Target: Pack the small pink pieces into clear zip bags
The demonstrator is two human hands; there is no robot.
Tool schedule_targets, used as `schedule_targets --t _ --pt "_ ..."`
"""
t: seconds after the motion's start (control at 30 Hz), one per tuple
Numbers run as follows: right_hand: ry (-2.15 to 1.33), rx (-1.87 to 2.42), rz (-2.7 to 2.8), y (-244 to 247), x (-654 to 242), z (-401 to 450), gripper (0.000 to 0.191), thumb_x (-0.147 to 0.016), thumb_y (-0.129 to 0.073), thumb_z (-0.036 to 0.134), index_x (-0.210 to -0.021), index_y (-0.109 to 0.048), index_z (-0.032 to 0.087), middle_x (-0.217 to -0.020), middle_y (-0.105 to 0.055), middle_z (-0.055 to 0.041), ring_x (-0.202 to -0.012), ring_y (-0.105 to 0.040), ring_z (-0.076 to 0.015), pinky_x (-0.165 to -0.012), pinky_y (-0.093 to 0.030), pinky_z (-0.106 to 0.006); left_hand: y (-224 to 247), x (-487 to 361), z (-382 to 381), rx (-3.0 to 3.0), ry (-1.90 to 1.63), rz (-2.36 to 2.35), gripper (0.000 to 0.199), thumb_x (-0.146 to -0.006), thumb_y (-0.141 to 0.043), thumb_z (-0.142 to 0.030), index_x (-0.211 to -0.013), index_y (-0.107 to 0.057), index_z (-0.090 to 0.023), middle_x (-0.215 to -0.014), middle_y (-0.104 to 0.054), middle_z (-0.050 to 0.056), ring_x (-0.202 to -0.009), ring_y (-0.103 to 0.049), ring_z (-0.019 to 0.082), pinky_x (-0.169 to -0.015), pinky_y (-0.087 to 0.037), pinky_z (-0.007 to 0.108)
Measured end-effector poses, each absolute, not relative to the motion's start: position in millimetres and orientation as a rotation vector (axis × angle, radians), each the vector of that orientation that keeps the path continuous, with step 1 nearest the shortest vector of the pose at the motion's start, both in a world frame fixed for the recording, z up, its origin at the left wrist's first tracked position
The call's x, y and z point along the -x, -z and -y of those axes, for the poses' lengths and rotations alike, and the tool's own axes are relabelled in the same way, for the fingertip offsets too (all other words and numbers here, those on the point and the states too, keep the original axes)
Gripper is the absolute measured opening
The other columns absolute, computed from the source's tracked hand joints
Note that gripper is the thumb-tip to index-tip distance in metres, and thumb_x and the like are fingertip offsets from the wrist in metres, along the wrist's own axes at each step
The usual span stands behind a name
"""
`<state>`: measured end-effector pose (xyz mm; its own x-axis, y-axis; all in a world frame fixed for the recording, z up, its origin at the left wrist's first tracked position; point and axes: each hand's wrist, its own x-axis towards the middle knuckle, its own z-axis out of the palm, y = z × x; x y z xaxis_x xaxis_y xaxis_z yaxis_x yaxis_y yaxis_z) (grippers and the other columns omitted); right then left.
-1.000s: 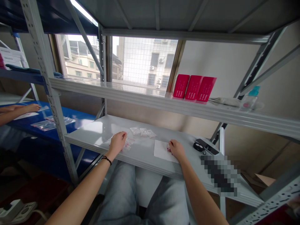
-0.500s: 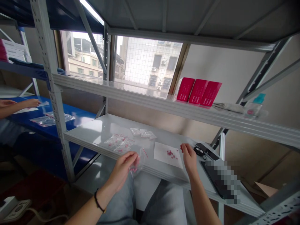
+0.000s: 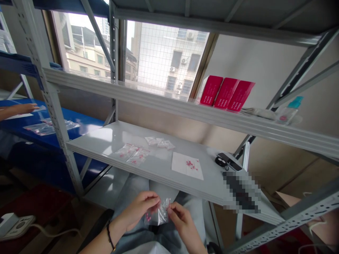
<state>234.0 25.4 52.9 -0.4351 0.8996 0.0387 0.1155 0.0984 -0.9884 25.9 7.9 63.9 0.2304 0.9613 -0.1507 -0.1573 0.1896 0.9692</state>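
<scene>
Over my lap, in front of the grey shelf edge, a small clear zip bag point(image 3: 159, 216) with pink pieces inside hangs between my hands. My left hand point(image 3: 144, 208), a dark band on its wrist, pinches the bag's left side. Thumb and fingers of my right hand point(image 3: 181, 217) are closed on its right edge, near the red strip. On the shelf lies a white paper point(image 3: 181, 169) with a small pile of pink pieces point(image 3: 191, 164). Left of it are filled clear bags point(image 3: 136, 154), with smaller clear packets point(image 3: 159, 142) behind.
A black cable coil point(image 3: 221, 161) and a blurred dark object point(image 3: 239, 192) lie at the shelf's right. Red boxes point(image 3: 226, 93) and a spray bottle point(image 3: 288, 113) stand on the upper shelf. Another person's hand point(image 3: 28, 108) is over the blue table point(image 3: 87, 127) at left.
My right hand has come from beside the white paper down to the bag and closed on its edge. My left hand and the bag are lower, over my lap. The view has shifted.
</scene>
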Motion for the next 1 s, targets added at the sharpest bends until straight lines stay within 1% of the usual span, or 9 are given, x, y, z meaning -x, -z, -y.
schedule_targets --t 0.07,0.13,0.2,0.23,0.4,0.53,0.6,0.77,1.0 --pt "-1.494 1.088 1.59 -37.4 -234.8 -27.8 0.047 -0.085 -0.064 0.065 -0.077 -0.066 0.02 -0.06 -0.051 0.0035 -0.052 -0.04 -0.0108 -0.049 -0.031 -0.023 -52.2 -26.9 -11.3 -1.135 -1.01 -1.109 0.032 -0.088 -0.061 -0.049 -0.084 -0.07 -0.018 -0.077 -0.066 0.003 -0.068 -0.059 0.017 -0.054 -0.041 0.023" --pt "-1.548 1.156 1.525 -23.7 -236.2 -31.1 0.051 -0.079 -0.066 0.07 -0.075 -0.065 0.019 -0.053 -0.045 0.0057 -0.044 -0.031 -0.0085 -0.043 -0.022 -0.023 -41.2 -27.0 -13.9 -1.291 -1.118 -1.3 0.029 -0.09 -0.057 -0.046 -0.093 -0.071 -0.021 -0.088 -0.07 0.006 -0.077 -0.063 0.02 -0.064 -0.048 0.028" --pt "-1.549 1.198 1.47 -13.4 -236.7 -34.8 0.053 -0.076 -0.067 0.071 -0.074 -0.064 0.019 -0.052 -0.046 0.0059 -0.04 -0.03 -0.0073 -0.04 -0.019 -0.023 -33.6 -28.0 -13.6 -1.464 -1.283 -1.492 0.024 -0.092 -0.056 -0.04 -0.1 -0.07 -0.024 -0.101 -0.07 0.008 -0.091 -0.064 0.024 -0.079 -0.05 0.032" --pt "-1.535 1.208 1.446 -9.8 -236.4 -36.4 0.052 -0.075 -0.068 0.071 -0.074 -0.063 0.019 -0.052 -0.048 0.0056 -0.039 -0.03 -0.007 -0.039 -0.018 -0.023 -31.5 -29.7 -12.2 -1.534 -1.331 -1.539 0.021 -0.092 -0.055 -0.038 -0.1 -0.069 -0.024 -0.102 -0.07 0.008 -0.094 -0.064 0.025 -0.083 -0.05 0.033" --pt "-1.429 1.147 1.449 -2.6 -228.1 -37.7 0.042 -0.078 -0.071 0.059 -0.073 -0.066 0.018 -0.054 -0.051 0.0038 -0.043 -0.037 -0.0091 -0.041 -0.026 -0.023 -29.9 -54.0 1.2 -1.595 -1.208 -1.299 0.016 -0.094 -0.057 -0.035 -0.093 -0.067 -0.023 -0.089 -0.071 0.005 -0.082 -0.066 0.02 -0.078 -0.052 0.028" --pt "-1.27 1.081 1.5 -0.7 -220.2 -32.0 0.035 -0.083 -0.071 0.05 -0.07 -0.066 0.018 -0.062 -0.058 0.0009 -0.058 -0.049 -0.0133 -0.055 -0.04 -0.024 -23.5 -71.0 3.8 -1.43 -1.237 -1.217 0.017 -0.092 -0.06 -0.039 -0.093 -0.065 -0.022 -0.089 -0.071 0.004 -0.083 -0.068 0.02 -0.075 -0.053 0.026" --pt "-1.235 1.078 1.53 -0.4 -217.7 -29.3 0.033 -0.085 -0.07 0.048 -0.07 -0.065 0.018 -0.065 -0.06 0.0005 -0.061 -0.05 -0.0139 -0.058 -0.041 -0.024 -18.9 -72.7 2.1 -1.354 -1.248 -1.218 0.021 -0.092 -0.06 -0.042 -0.092 -0.064 -0.022 -0.088 -0.071 0.004 -0.082 -0.069 0.02 -0.072 -0.053 0.026" --pt "-1.345 1.103 1.584 -3.9 -215.2 -26.5 0.037 -0.087 -0.065 0.053 -0.079 -0.068 0.018 -0.064 -0.058 0.0017 -0.049 -0.047 -0.0116 -0.044 -0.037 -0.022 -16.2 -68.6 -1.1 -1.252 -1.252 -1.228 0.027 -0.09 -0.06 -0.046 -0.083 -0.066 -0.02 -0.079 -0.071 0.003 -0.077 -0.069 0.021 -0.07 -0.053 0.027" --pt "-1.421 1.13 1.51 -6.8 -211.5 -27.6 0.033 -0.085 -0.065 0.051 -0.077 -0.066 0.019 -0.059 -0.058 0.0016 -0.046 -0.049 -0.0132 -0.043 -0.04 -0.024 -18.2 -67.5 -4.6 -1.383 -1.196 -1.366 0.028 -0.094 -0.051 -0.04 -0.081 -0.066 -0.02 -0.077 -0.071 0.004 -0.074 -0.068 0.02 -0.068 -0.05 0.026"
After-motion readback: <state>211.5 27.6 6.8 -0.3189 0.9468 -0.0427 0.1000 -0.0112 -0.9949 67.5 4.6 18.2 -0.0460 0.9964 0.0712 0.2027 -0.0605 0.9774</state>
